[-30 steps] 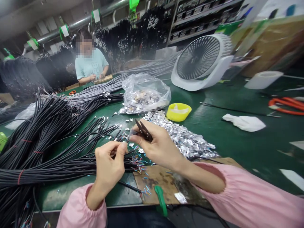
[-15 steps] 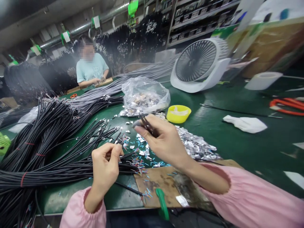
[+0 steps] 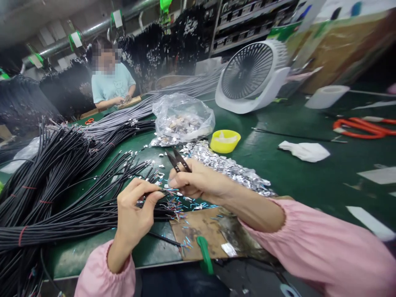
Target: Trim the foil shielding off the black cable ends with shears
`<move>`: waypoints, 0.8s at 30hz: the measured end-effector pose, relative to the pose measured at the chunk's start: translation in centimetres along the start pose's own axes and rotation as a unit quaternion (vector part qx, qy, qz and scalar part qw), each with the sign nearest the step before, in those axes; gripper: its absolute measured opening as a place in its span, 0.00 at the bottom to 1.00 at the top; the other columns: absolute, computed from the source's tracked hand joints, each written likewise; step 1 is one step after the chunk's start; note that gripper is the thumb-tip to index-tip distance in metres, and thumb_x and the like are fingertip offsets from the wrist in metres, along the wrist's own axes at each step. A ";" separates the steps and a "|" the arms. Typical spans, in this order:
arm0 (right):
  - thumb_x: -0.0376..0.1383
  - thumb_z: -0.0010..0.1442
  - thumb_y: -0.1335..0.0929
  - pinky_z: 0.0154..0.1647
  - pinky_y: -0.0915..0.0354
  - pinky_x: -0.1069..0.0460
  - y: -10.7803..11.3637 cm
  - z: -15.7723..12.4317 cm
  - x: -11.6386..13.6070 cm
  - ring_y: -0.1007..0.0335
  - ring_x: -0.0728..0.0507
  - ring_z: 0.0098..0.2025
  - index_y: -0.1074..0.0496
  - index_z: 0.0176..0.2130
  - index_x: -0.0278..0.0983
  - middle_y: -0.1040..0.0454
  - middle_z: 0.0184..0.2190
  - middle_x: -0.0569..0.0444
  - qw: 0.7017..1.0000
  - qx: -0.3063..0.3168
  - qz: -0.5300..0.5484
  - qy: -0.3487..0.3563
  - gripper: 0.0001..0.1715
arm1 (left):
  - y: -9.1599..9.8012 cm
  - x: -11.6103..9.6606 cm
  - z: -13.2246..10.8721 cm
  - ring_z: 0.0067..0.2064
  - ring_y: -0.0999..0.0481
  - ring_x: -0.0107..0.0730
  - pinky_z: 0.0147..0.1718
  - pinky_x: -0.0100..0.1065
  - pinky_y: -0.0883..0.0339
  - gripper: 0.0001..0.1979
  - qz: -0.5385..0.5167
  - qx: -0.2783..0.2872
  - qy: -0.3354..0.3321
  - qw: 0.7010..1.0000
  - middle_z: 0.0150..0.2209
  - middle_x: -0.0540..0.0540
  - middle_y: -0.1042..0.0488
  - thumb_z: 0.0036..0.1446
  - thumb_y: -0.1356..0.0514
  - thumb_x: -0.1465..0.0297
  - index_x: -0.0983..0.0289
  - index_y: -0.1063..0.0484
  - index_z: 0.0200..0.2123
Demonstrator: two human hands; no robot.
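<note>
My left hand [image 3: 134, 212] pinches the end of a black cable between thumb and forefinger, with thin coloured wires [image 3: 170, 190] sticking out to the right. Close against those wires are the thumb and fingertips of my right hand [image 3: 202, 181]. That hand also grips black thread snips [image 3: 178, 160], their two blades spread apart and pointing up and away. Whether the fingertips hold the wires is hard to make out. Below and left lie bundles of black cables [image 3: 77, 225] tied with red bands. Blue wire bits and foil scraps [image 3: 241, 175] are scattered beyond my hands.
A plastic bag of scraps [image 3: 185, 117], a yellow dish [image 3: 225, 141] and a white fan [image 3: 250, 78] stand farther back. Orange-handled scissors [image 3: 361, 128] lie right. Cardboard [image 3: 198, 227] with a green clamp [image 3: 204, 253] is at the front edge. A co-worker [image 3: 113, 84] sits opposite.
My right hand has come down and left to the wire ends at my left hand. The snips' blades now point up and away. The view has shifted slightly.
</note>
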State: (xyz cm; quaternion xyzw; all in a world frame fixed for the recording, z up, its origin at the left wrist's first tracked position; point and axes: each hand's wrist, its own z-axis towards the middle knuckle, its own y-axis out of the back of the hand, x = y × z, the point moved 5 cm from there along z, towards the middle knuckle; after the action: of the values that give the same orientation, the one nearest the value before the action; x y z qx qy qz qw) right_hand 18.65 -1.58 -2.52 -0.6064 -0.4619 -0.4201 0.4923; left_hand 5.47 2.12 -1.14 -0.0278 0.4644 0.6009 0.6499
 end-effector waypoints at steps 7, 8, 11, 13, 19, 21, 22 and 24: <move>0.39 0.41 0.33 0.11 0.59 0.58 0.6 -0.5 1.0 0.55 0.56 0.13 0.34 0.17 0.34 0.43 0.11 0.62 0.981 -0.111 -0.067 0.147 0.10 | 0.2 0.5 -0.1 0.25 0.34 0.25 0.25 0.27 0.43 0.10 -0.015 -0.003 0.067 0.998 0.22 0.49 0.32 0.56 0.44 0.70 0.64 0.28 0.24; 0.38 0.42 0.33 0.12 0.56 0.58 0.6 -0.8 1.4 0.52 0.55 0.14 0.33 0.17 0.34 0.43 0.11 0.62 0.968 -0.132 -0.095 0.193 0.10 | 0.3 0.5 -0.2 0.25 0.35 0.25 0.25 0.27 0.43 0.10 -0.014 -0.011 0.076 0.997 0.22 0.48 0.32 0.56 0.44 0.71 0.64 0.28 0.24; 0.36 0.46 0.34 0.15 0.50 0.57 0.2 -1.7 2.1 0.49 0.53 0.17 0.32 0.18 0.34 0.42 0.13 0.60 0.929 -0.154 -0.166 0.292 0.09 | 0.4 0.5 -0.3 0.24 0.35 0.24 0.23 0.26 0.44 0.10 -0.019 -0.027 0.093 0.995 0.21 0.47 0.33 0.55 0.44 0.72 0.63 0.28 0.23; 0.34 0.48 0.34 0.15 0.50 0.57 0.0 -2.2 2.2 0.49 0.53 0.17 0.33 0.18 0.34 0.41 0.14 0.59 0.907 -0.163 -0.209 0.328 0.10 | 0.4 0.5 -0.3 0.24 0.35 0.23 0.23 0.26 0.44 0.09 -0.022 -0.031 0.097 0.995 0.21 0.47 0.33 0.55 0.43 0.72 0.64 0.28 0.23; 0.33 0.52 0.36 0.16 0.48 0.56 -0.5 -2.9 2.8 0.47 0.53 0.17 0.32 0.20 0.35 0.39 0.14 0.59 0.846 -0.183 -0.309 0.395 0.11 | 0.2 0.7 -0.2 0.23 0.35 0.24 0.23 0.26 0.44 0.11 -0.017 -0.024 0.104 0.994 0.21 0.48 0.33 0.55 0.44 0.69 0.64 0.28 0.23; 0.32 0.51 0.36 0.16 0.48 0.56 -0.6 -3.0 3.0 0.48 0.53 0.16 0.31 0.21 0.36 0.39 0.14 0.59 0.832 -0.186 -0.324 0.409 0.10 | 0.2 0.6 -0.2 0.23 0.35 0.24 0.23 0.27 0.44 0.12 -0.018 -0.017 0.111 0.994 0.21 0.49 0.32 0.56 0.44 0.68 0.64 0.28 0.22; 0.31 0.51 0.36 0.16 0.48 0.56 -0.6 -3.0 3.0 0.48 0.53 0.16 0.31 0.21 0.36 0.38 0.14 0.59 0.830 -0.190 -0.326 0.411 0.09 | 0.2 0.5 -0.1 0.23 0.35 0.25 0.23 0.27 0.44 0.13 -0.022 -0.011 0.115 0.993 0.21 0.49 0.33 0.56 0.45 0.68 0.64 0.29 0.22; 0.31 0.50 0.35 0.15 0.48 0.56 -0.4 -3.1 3.0 0.47 0.53 0.17 0.30 0.22 0.36 0.36 0.15 0.59 0.832 -0.209 -0.314 0.407 0.08 | 0.1 0.6 -0.1 0.23 0.36 0.24 0.22 0.26 0.45 0.15 -0.043 0.006 0.131 0.990 0.20 0.49 0.33 0.57 0.46 0.67 0.64 0.31 0.20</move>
State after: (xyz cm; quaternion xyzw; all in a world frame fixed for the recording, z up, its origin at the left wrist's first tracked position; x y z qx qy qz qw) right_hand 18.79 -4.14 0.96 -0.2914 -0.2863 -0.8473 0.3393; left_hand 5.28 2.55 -1.52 -0.1225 0.5475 0.5612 0.6085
